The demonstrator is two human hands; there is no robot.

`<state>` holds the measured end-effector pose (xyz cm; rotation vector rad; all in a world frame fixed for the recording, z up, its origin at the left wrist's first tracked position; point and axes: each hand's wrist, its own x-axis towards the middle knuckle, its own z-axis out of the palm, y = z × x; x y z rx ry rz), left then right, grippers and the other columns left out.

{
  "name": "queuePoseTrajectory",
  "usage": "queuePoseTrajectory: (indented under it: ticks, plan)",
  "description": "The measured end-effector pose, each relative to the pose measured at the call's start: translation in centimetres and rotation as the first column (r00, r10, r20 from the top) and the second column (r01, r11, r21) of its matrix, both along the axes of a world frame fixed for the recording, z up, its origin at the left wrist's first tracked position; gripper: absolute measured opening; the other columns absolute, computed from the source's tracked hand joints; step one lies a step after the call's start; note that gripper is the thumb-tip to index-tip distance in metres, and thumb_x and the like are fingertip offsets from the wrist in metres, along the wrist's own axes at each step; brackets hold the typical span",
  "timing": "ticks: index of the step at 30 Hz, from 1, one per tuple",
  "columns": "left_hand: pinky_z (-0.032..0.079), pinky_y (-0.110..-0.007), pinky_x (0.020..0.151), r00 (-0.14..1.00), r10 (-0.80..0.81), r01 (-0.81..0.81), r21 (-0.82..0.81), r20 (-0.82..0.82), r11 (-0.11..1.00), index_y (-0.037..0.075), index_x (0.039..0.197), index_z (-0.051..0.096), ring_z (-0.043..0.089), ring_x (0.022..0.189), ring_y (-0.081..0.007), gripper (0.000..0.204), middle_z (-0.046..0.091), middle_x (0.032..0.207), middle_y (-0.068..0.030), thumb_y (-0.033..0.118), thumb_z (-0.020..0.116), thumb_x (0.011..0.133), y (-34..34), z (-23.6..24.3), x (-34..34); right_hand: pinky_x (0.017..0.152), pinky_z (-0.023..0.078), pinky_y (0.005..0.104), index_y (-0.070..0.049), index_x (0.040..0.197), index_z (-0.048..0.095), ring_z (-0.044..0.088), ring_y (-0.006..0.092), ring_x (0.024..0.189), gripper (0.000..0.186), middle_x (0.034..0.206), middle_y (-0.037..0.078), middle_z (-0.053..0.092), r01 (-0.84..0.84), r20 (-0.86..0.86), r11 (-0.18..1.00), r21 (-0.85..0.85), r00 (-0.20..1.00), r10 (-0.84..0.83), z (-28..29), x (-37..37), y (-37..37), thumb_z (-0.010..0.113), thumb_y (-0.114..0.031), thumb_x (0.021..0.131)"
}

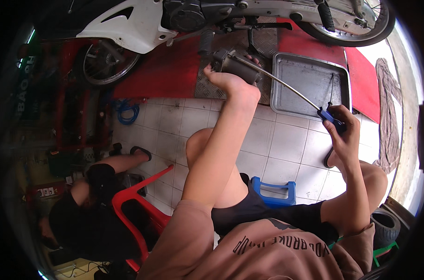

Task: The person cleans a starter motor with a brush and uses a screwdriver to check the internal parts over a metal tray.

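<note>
My left hand (228, 81) grips a dark metal cylindrical part (241, 68), held up beneath the motorbike (258, 11). In my right hand (345, 126) is a long screwdriver (296, 91) with a blue and black handle, its shaft slanting up-left to the top end of that part; whether the tip touches it I cannot tell. A grey metal tray (300, 63) lies behind the screwdriver, with a thin dark tool (332, 86) at its right side.
Red mats (156, 77) and a patterned plate lie under the motorbike. A coiled blue hose (128, 114), red chair (125, 200), blue stool (277, 191), tyre (384, 226) and grey cloth (387, 107) surround me. Another person (83, 210) sits at the left.
</note>
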<state>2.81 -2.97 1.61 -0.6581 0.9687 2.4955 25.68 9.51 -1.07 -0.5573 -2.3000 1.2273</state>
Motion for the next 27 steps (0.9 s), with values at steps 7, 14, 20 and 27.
queuePoseTrajectory:
  ticks: [7, 14, 20, 27]
  plan:
    - [0.050, -0.036, 0.059, 1.000, -0.026, 0.025, 0.094, 0.004, 0.995, 0.009, 0.090, 0.055, 0.058, 0.058, -0.0236, 0.058, 0.058, 0.068, -0.0098, 0.059, 0.024, 0.089, 1.4, -0.2, -0.2, 0.075, 0.047, 0.0257, 0.006, 0.118, 0.053, 0.060, 0.0155, 0.086, 0.040, 0.099, 0.010, 0.058, -0.015, -0.160, 0.984, -0.179, 0.987, -0.014, -2.4, 1.0, 0.1, 0.067, 0.002, 0.080]
    - [0.050, -0.034, 0.057, 0.997, 0.023, -0.033, 0.144, 0.074, 0.989, 0.009, 0.084, 0.053, 0.057, 0.056, -0.0209, 0.056, 0.057, 0.065, -0.0080, 0.058, 0.027, 0.090, -0.2, -1.5, -0.9, 0.077, 0.047, 0.0246, 0.006, 0.116, 0.055, 0.058, 0.0135, 0.087, 0.038, 0.094, 0.008, 0.059, 0.062, -0.030, 0.995, -0.084, 0.997, -0.065, -4.6, 1.3, 1.7, 0.068, 0.004, 0.080]
    - [0.050, -0.032, 0.055, 0.999, 0.037, -0.041, 0.148, 0.031, 0.988, 0.009, 0.081, 0.054, 0.056, 0.053, -0.0200, 0.053, 0.056, 0.062, -0.0069, 0.054, 0.028, 0.091, -0.6, -1.0, -0.2, 0.059, 0.040, 0.0234, 0.006, 0.104, 0.059, 0.052, 0.0116, 0.069, 0.018, 0.081, 0.007, 0.056, -0.039, 0.125, 0.992, -0.120, 0.991, 0.054, -4.3, 1.9, 3.0, 0.057, -0.007, 0.092]
    - [0.048, -0.034, 0.051, 0.999, -0.007, 0.000, 0.150, 0.044, 0.989, 0.014, 0.076, 0.053, 0.056, 0.050, -0.0197, 0.058, 0.056, 0.060, -0.0051, 0.063, 0.025, 0.090, 1.2, -0.2, -0.7, 0.068, 0.044, 0.0249, 0.006, 0.105, 0.056, 0.055, 0.0139, 0.076, 0.028, 0.084, 0.009, 0.055, 0.066, -0.123, 0.996, 0.067, 0.991, -0.058, -2.9, 1.0, 1.6, 0.068, -0.002, 0.080]
